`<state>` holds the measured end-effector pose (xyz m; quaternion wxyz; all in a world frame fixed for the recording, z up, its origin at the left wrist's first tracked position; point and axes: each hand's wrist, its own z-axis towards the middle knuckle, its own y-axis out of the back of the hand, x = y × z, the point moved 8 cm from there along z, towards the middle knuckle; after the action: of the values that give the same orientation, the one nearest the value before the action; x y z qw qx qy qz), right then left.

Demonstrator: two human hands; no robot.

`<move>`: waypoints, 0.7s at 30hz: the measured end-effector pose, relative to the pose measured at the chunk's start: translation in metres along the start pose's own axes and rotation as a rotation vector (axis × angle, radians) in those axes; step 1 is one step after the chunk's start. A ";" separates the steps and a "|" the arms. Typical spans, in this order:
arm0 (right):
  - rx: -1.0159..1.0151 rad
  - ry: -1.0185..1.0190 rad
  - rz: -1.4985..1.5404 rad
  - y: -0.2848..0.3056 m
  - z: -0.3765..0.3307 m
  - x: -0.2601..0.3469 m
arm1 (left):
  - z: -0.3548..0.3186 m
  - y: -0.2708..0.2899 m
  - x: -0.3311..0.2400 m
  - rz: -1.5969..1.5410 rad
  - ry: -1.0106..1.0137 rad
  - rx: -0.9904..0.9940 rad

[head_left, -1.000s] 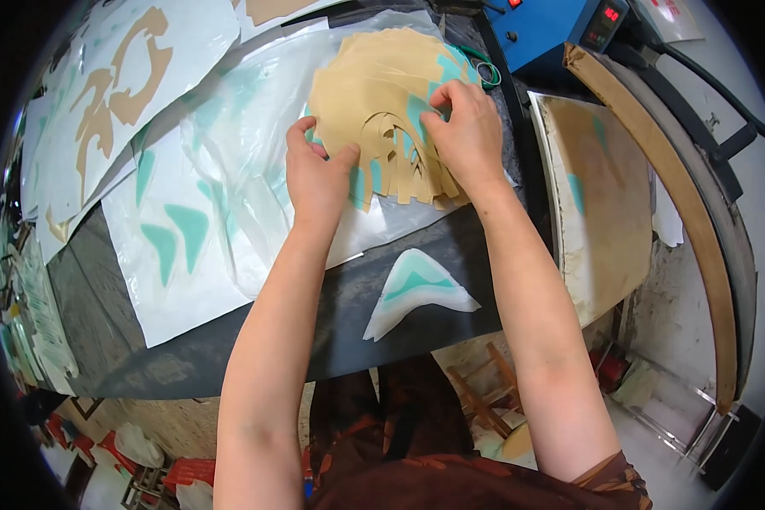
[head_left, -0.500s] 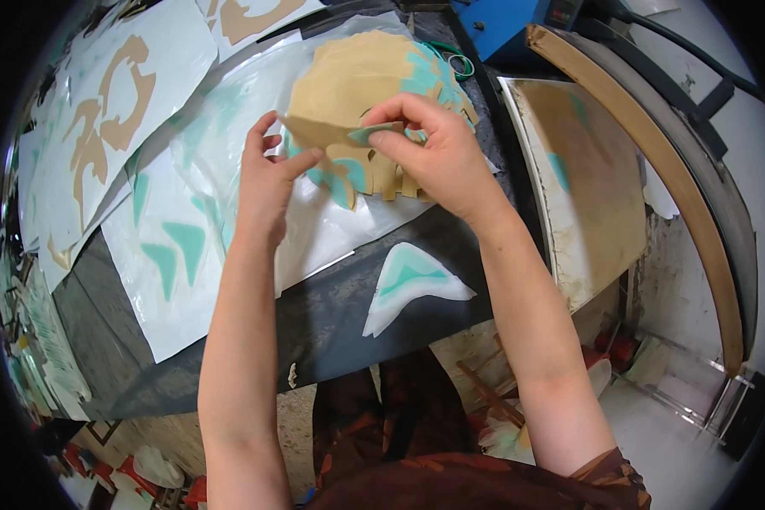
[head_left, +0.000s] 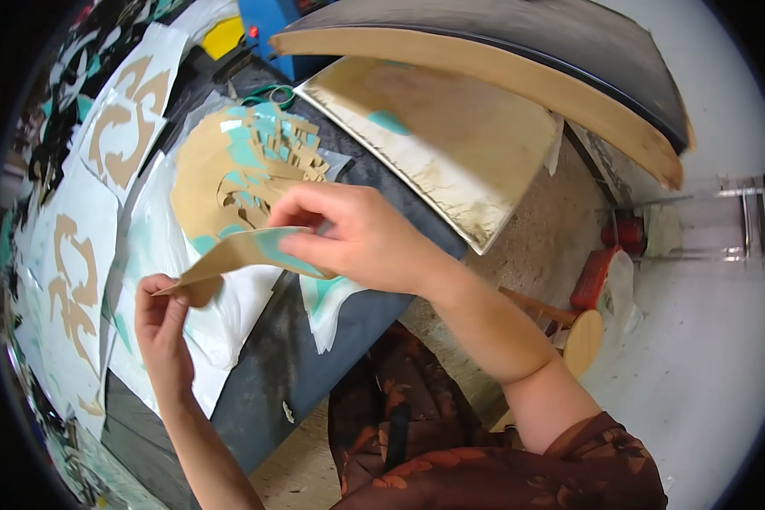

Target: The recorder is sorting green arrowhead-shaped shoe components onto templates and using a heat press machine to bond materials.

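A tan, curved sheet piece with a teal patch near one end is stretched between my hands, above the near side of the pile. My left hand is closed on its left end, thumb against fingers. At the other end, my right hand pinches the part by the teal patch. Just beyond them lies a pile of tan cut pieces with teal patches and slotted edges. Under my right wrist, a teal shape on white film is partly hidden by the held piece and hand.
White sheets with tan cut shapes cover the table's left side. Beside the pile lie green-handled scissors. A stained pale board sits to the right, under a raised curved wooden-edged lid. A blue machine stands behind.
My view has turned to the right. My left hand, its fingers apart before, now grips one end of the tan piece. Both hands have come nearer, off the pile's middle.
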<state>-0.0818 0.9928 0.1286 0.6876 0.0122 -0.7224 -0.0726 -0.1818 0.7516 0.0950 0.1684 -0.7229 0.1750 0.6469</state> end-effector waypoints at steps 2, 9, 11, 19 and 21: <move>-0.062 0.015 0.038 0.030 -0.026 0.003 | -0.013 -0.038 -0.012 0.032 0.027 0.008; -0.197 -0.198 0.001 0.173 -0.104 -0.012 | -0.039 -0.225 -0.014 -0.250 0.255 0.312; -0.366 -0.162 -0.129 0.217 -0.114 -0.008 | -0.039 -0.272 -0.014 -0.286 0.254 0.377; -0.325 -0.082 -0.292 0.307 -0.110 0.006 | 0.014 -0.334 -0.056 -0.030 -0.034 0.242; -0.288 0.026 -0.197 0.316 -0.103 0.007 | 0.016 -0.336 -0.042 0.015 0.079 0.193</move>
<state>0.0465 1.2954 0.1789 0.6810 -0.0145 -0.6909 -0.2423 -0.0418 1.0570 0.1410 0.2254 -0.7269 0.2482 0.5993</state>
